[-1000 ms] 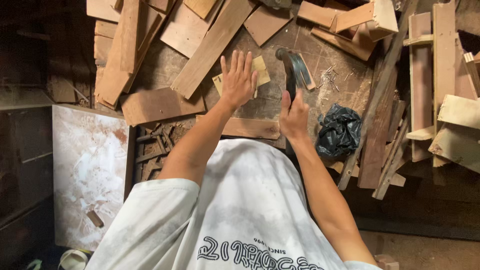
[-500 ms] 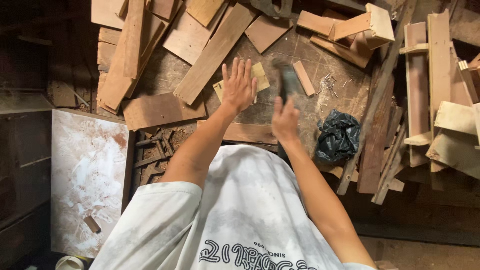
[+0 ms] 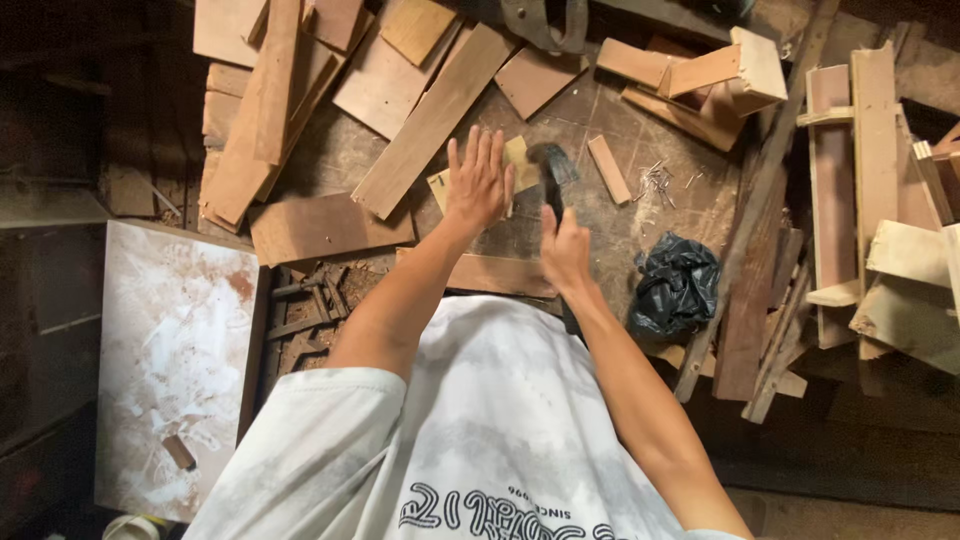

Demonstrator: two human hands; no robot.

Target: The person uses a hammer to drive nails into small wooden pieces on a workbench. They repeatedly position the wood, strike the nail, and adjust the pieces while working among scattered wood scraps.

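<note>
Right hand (image 3: 565, 250) was wrapped tight around the handle of a dark-headed hammer (image 3: 549, 172); fingers fully closed on it. Hammer's long axis ran roughly up-down in the head view, slightly tilted, head pointing away from the person toward the top of frame. The head sat above and just left of the fist, blurred, so its exact face orientation was not readable. The handle's butt end came out below the fist toward the body. Left hand (image 3: 478, 183) was flat and open, fingers spread wide and pointing away from the person, palm pressed down on a small pale yellowish wood piece (image 3: 519, 160); no closed grasp there, just holding it down. The hammer head was just beside that piece's right edge, near the left fingertips; contact could not be judged. All of this was on a worn brown wooden work surface (image 3: 610, 230). Near it: a long brown plank lying diagonally (image 3: 430, 122) just left of the left hand, a short tan wood block (image 3: 608, 169) right of the hammer, a scatter of loose nails (image 3: 657, 180), and a crumpled black plastic bag (image 3: 677, 285) right of the right forearm.
</note>
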